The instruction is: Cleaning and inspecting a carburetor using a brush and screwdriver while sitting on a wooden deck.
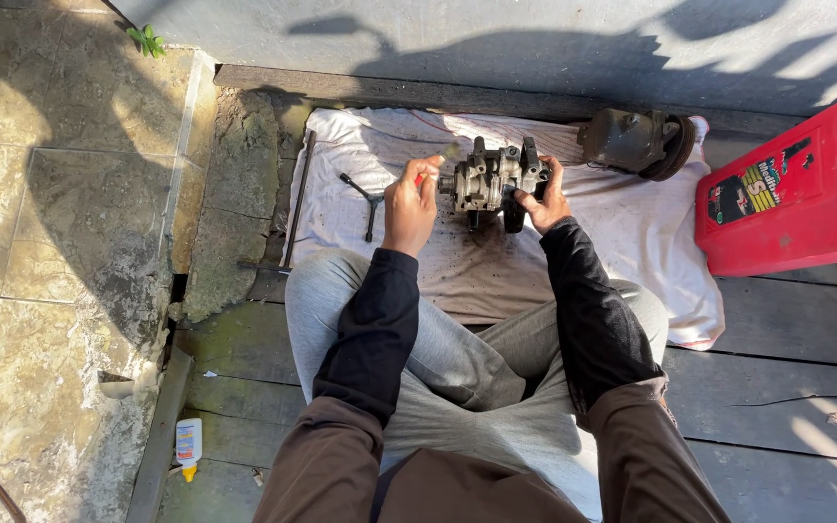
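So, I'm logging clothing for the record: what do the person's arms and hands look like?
Both hands, left hand and right hand, are bare, without gloves. Each arm wears a snug black long sleeve to the wrist, with a looser brown outer sleeve covering the upper arm.

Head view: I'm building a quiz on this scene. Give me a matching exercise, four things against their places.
Things:
1. metal pump-like part
2. red plastic can
3. three-armed wrench
4. small white bottle with yellow cap

Places:
A. lying on the white cloth, left of the left hand
B. on the boards at the far right
C. steadied by the right hand
D. low left, beside the stone edge

Pairs: 1-C, 2-B, 3-A, 4-D
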